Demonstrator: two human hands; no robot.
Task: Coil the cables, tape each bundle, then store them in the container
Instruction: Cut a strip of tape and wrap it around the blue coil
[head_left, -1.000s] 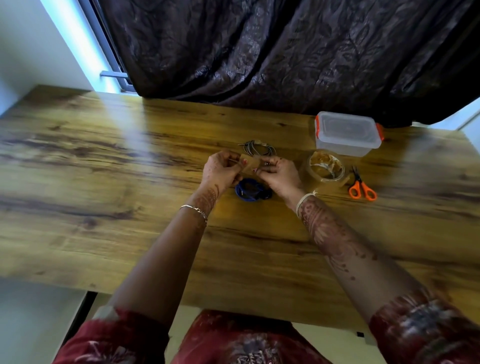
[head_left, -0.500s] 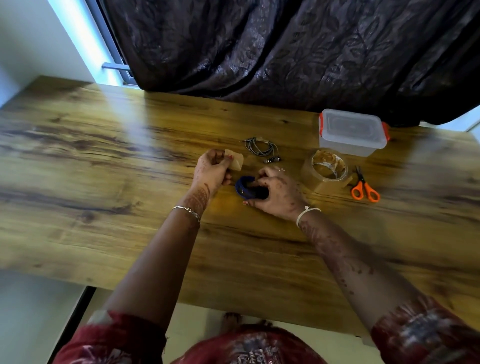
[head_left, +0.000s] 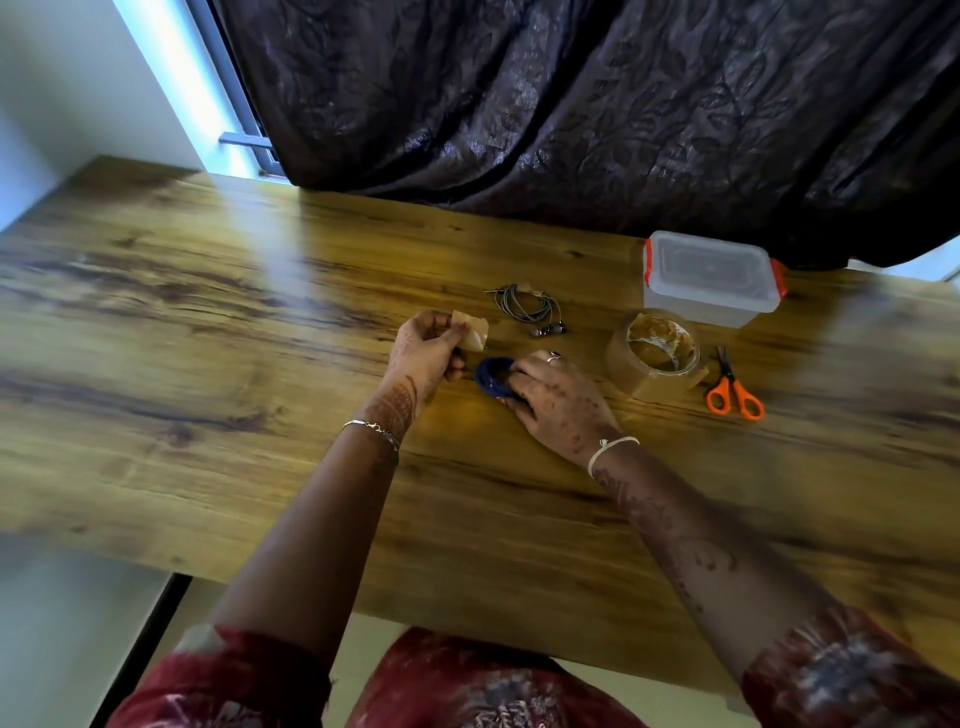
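The left hand (head_left: 426, 353) pinches 1 cut tape piece (head_left: 470, 332), likely ready for wrapping; just right of that pinch, the right hand (head_left: 556, 400) grips the blue coil (head_left: 491, 376) so its loops hold together.

Glossy wood-grain bench (head_left: 234, 322); clear plastic box (head_left: 709, 283); shiny tape roll (head_left: 655, 353); orange plastic-handled scissors (head_left: 733, 391); sheeny cloth curtain (head_left: 571, 104).
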